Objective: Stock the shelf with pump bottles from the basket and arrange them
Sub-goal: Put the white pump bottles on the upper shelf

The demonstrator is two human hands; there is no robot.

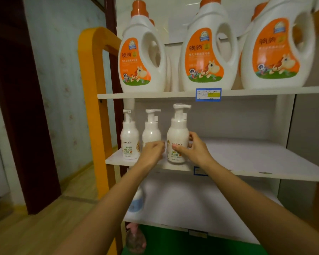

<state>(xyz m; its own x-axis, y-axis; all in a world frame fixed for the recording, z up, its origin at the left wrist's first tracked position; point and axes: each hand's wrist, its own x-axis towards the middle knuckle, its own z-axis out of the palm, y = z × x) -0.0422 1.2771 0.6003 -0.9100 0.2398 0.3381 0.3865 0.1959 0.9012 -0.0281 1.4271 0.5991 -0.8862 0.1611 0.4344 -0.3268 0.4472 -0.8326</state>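
Third pump bottle [177, 133]: stands upright near the front edge of the middle shelf [247, 159], rightmost in a row of three, its long axis vertical and its pump nozzle pointing right.
Right hand [195, 150]: holds this bottle at label height, thumb across the front and fingers curled round the right side (the nearer hand, already on it).
Left hand [151, 150]: fingers curled low in front of the middle bottle [151, 133]; motion blur hides whether they grip it or only touch it.
Key relation: the held bottle sits just left of the right palm, and a narrow gap separates it from the middle bottle, so any nudge into line would go leftward or back.
Left bottle [129, 140]: upright at the shelf's left end, label facing out.
Open space: the shelf board to the right of the row is bare.
Above: large detergent jugs [142, 57] and a blue price tag [208, 94].
Hard to make out: the basket is not identifiable; a green surface [173, 240] lies at the bottom edge, and a blurred bluish bottle [136, 201] stands one shelf down.
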